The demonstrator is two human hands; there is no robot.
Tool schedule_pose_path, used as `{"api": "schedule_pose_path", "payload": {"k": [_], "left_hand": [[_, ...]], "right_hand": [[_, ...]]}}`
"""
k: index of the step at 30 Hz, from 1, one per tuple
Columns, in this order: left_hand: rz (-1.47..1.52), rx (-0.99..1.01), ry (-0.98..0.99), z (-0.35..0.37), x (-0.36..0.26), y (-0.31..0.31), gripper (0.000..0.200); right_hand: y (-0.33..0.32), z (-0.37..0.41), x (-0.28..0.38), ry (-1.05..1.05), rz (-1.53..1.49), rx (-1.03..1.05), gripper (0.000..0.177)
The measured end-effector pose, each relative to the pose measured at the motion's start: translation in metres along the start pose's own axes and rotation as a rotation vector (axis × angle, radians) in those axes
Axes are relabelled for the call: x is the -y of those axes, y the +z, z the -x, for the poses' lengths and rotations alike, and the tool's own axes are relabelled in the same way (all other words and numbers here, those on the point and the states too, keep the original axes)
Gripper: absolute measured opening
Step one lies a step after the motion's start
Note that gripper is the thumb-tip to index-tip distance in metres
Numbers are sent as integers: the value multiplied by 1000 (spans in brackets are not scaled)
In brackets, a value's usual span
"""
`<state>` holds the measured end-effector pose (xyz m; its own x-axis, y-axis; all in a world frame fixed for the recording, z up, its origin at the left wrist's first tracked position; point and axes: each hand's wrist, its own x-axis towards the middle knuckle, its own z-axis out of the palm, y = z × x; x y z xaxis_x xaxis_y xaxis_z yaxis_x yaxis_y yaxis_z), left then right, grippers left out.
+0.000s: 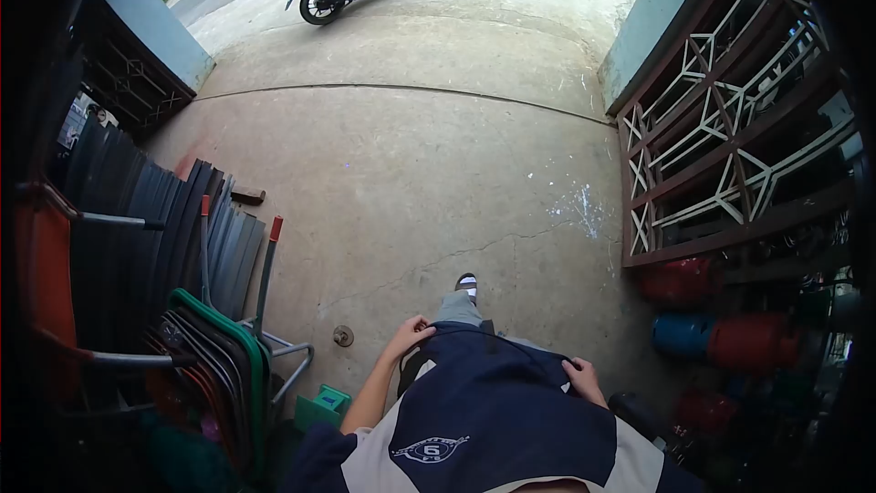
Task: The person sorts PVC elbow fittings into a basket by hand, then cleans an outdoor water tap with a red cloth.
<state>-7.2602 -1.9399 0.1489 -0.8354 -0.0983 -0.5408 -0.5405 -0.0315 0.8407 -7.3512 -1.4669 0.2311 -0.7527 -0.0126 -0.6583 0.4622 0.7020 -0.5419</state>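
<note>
Cloth hem [511,340] in both hands [413,333] [582,374]

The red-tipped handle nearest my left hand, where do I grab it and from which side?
Probably by its red tip, left hand coming from the right: that end sticks up free, with floor on that side and stacked grey sheets on its left.
</note>
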Motion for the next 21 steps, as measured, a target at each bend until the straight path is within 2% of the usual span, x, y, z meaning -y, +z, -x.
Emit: {"api": "schedule_pose_path", "payload": {"k": [1,4,6,8,11,12,15,16,17,18,19,20,21], "left_hand": [[-19,3,56,-17,-26,-3,25],[-335,-127,240,-55,-120,-10,24],[-258,78,104,-95,-145,-30,24],[-161,209,-22,-136,-171,-47,24],[-213,95,28,-197,-236,-72,24],[-284,49,-1,-216,-272,-79,26],[-255,132,-65,-284,-339,-106,32],[-142,123,-181,-302,-367,-112,37],[-140,89,-123,-319,-378,-115,37],[-152,72,-67,-340,-387,-122,38],[-171,74,-11,-362,-399,-126,39],[-68,53,-151,-376,-418,-126,40],[-140,49,-151,-396,-441,-127,40]], "right_hand": [[-9,-28,26,-34,85,-99,35],[-30,-100,99,-3,130,-285,35],[-43,-158,135,18,144,-316,37],[-49,-213,164,24,125,-216,38],[-57,-312,231,-42,168,-66,38],[-77,-327,275,-73,198,-14,37],[-124,-396,377,-325,338,-133,35],[-144,-409,425,-399,329,-137,35],[-163,-425,465,-497,338,-125,32],[-184,-441,500,-636,401,-47,31],[-203,-446,548,-669,446,19,29],[-219,-449,591,-690,490,73,28],[-234,-464,619,-711,524,189,27]]}}
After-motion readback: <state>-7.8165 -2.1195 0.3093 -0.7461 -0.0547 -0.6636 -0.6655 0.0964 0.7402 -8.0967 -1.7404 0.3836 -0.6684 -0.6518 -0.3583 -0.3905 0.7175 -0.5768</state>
